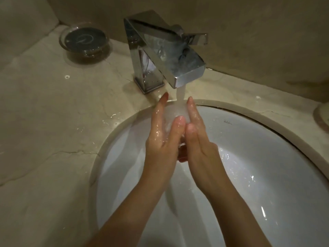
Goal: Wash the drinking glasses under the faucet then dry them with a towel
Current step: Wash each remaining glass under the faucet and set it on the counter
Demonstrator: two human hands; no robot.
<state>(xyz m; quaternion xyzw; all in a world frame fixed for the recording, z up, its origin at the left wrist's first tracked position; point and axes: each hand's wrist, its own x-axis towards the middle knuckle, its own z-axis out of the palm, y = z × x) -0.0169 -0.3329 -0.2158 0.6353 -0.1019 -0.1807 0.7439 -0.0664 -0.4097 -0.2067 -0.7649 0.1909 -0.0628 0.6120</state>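
Note:
A clear drinking glass is held upright between my two palms over the white sink. My left hand presses its left side and my right hand its right side, fingers stretched upward. The chrome angular faucet runs, and its stream of water falls into the glass mouth, where it froths white. The base of the glass shows between my wrists. Both hands are wet. No towel is in view.
A beige marble counter surrounds the basin, with water drops near the rim. A round glass dish holding something dark stands at the back left corner. The faucet lever points right. Part of a round object shows at the right edge.

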